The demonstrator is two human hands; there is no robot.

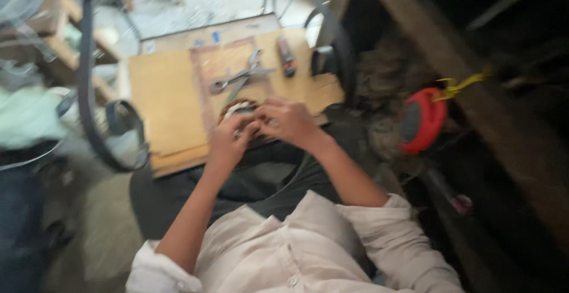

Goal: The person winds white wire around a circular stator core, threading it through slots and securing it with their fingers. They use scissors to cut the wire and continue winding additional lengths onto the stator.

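Both my hands meet over a wooden board (pixel 166 103) lying across my lap. My left hand (pixel 230 140) and my right hand (pixel 288 121) are closed together on a small round brown-and-white object (pixel 237 108), mostly hidden by my fingers. The frame is blurred, so its kind is unclear. Just beyond my fingers, a pair of metal scissors or pliers (pixel 240 77) lies on the board. A small orange-and-dark tool (pixel 287 57) rests further back to the right.
A dark belt or strap (pixel 89 97) loops at the left of the board. A red round tape-like object (pixel 421 121) with a yellow cord sits to the right beside a dark wooden beam (pixel 474 91). Another person's dark trouser leg (pixel 24 210) is at far left.
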